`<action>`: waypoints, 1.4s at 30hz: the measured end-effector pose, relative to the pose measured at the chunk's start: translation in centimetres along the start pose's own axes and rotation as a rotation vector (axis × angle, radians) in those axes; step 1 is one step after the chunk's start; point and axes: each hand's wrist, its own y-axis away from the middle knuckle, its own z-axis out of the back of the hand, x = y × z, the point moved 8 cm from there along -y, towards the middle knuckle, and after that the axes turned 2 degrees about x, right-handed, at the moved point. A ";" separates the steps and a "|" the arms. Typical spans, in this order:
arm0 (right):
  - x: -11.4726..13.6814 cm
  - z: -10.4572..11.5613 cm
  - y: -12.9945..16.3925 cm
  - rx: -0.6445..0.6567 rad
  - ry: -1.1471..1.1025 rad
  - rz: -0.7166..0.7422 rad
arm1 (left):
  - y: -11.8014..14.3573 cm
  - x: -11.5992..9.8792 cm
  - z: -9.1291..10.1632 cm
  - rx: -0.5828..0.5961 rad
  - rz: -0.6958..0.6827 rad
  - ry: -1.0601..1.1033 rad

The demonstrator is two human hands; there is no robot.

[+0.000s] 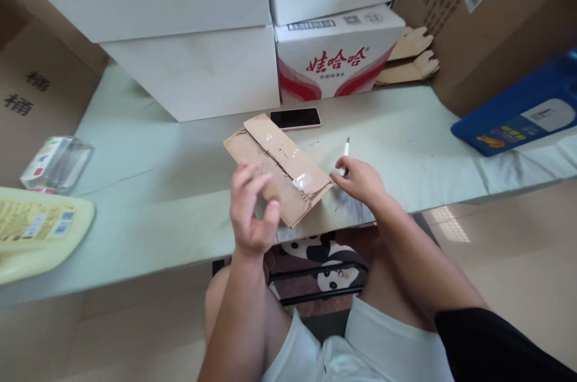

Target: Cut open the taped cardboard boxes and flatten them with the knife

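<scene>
Your left hand (250, 214) hovers nearest the lens, raised above the front edge of the worktop (148, 190), wrist bent back and palm turned toward you. Its grip is loose and empty: the fingers curl half-closed, thumb and forefinger close together, with nothing between them, and it hides the near end of the cardboard packet (279, 166), so you cannot tell whether it touches the packet. Your right hand (358, 179) lies low on the worktop just beside the packet's right corner, knuckles up, its grip narrow and pinched on the lower end of a thin white pen-like stick (346, 148) that points away from you.

That packet is flat, brown corrugated card, oblong, set diagonally, with a creased flap along its top and a strip of glossy clear tape wrinkled across its right end. It sits on the worktop between your two hands.

Beyond it lies a dark smartphone (295, 118) with a pinkish rim, face up. Behind stand smooth white cartons (193, 69) and a carton printed with red characters (338, 60). At the left edge sit a clear plastic-wrapped pack (56, 163) and a pale yellow bottle (36, 232); at the right a glossy blue box (518, 112) leans against a large brown carton (496, 21).
</scene>
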 end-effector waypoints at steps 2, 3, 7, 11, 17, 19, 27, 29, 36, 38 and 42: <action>-0.8 1.7 0.2 -0.120 -0.054 -0.033 | 0.7 -0.8 -1.3 0.151 -0.056 -0.092; -1.2 2.4 0.4 -0.172 -0.086 -0.046 | 0.9 -0.8 -1.7 0.193 -0.072 -0.130; -2.0 5.0 2.1 -0.338 -0.345 -0.026 | 1.1 -0.6 -2.3 0.182 -0.093 -0.183; -1.0 7.7 5.5 -0.504 -0.686 0.212 | 0.9 -1.3 -3.6 0.136 -0.019 -0.257; 2.1 9.4 10.1 -0.565 -0.741 0.543 | 1.1 -2.1 -5.2 0.011 -0.001 -0.328; 3.1 9.5 10.9 -0.577 -0.679 0.625 | 1.3 -2.3 -5.0 -0.030 -0.088 -0.299; 5.4 8.8 12.1 -0.564 -0.476 0.874 | 1.1 -2.1 -4.4 0.003 -0.099 -0.250; 5.6 8.6 12.3 -0.606 -0.403 0.886 | 1.0 -2.3 -4.4 0.004 -0.090 -0.245; 7.3 7.6 12.6 -0.589 -0.373 0.961 | 0.9 -2.3 -4.4 0.016 -0.056 -0.243; 7.7 7.3 12.3 -0.515 -0.453 0.961 | 0.9 -2.2 -4.4 0.014 -0.054 -0.242; 8.1 6.8 12.1 -0.415 -0.478 0.931 | 1.0 -2.1 -4.5 0.016 -0.067 -0.242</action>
